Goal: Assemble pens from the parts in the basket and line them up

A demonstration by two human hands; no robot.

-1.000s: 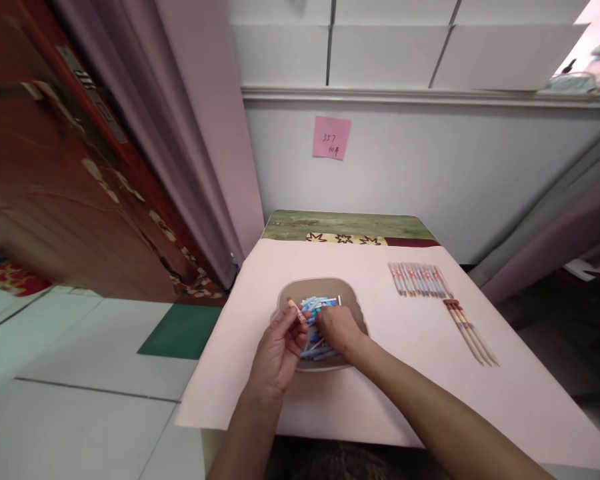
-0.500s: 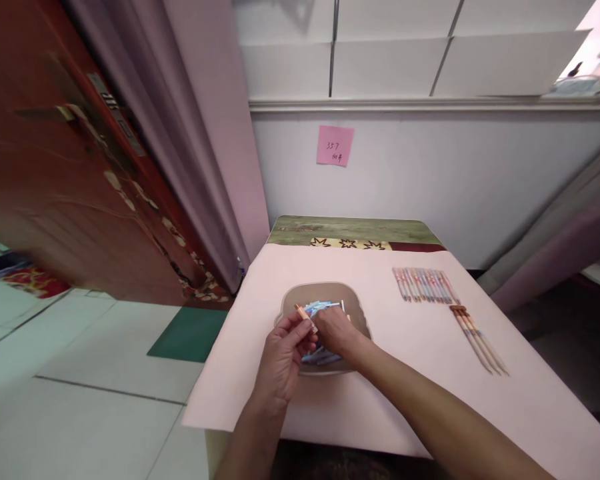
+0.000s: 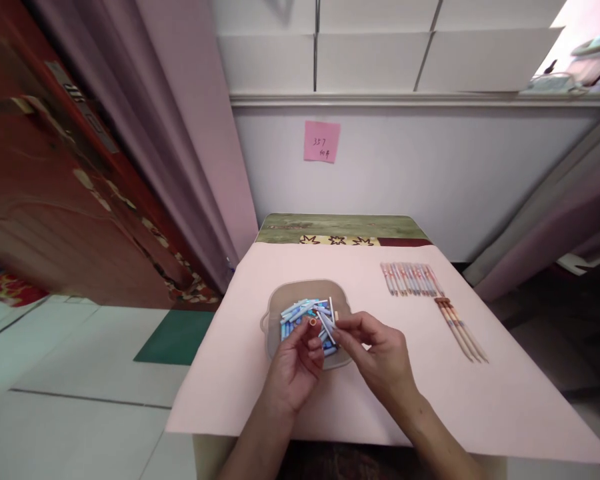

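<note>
My left hand [image 3: 297, 363] is closed on a short orange pen barrel [image 3: 313, 322], whose round open end faces me. Close to its right, my right hand [image 3: 380, 343] pinches a small pale blue pen part [image 3: 327, 323], its exact shape partly covered by the fingers. Both hands are over the front of a beige plastic tub [image 3: 280, 291]. Inside it lies a loose heap of blue and white pen parts [image 3: 300, 310], partly hidden by my hands.
On the pink-covered table [image 3: 240, 393], a row of several pens [image 3: 413, 279] lies at the right. Nearer me are three pens with brown tops [image 3: 460, 329], side by side. A pink note [image 3: 322, 141] is stuck to the wall behind.
My right hand has come up out of the tub with a pale blue part in its fingertips. My left hand has turned the orange barrel so its open end faces me.
</note>
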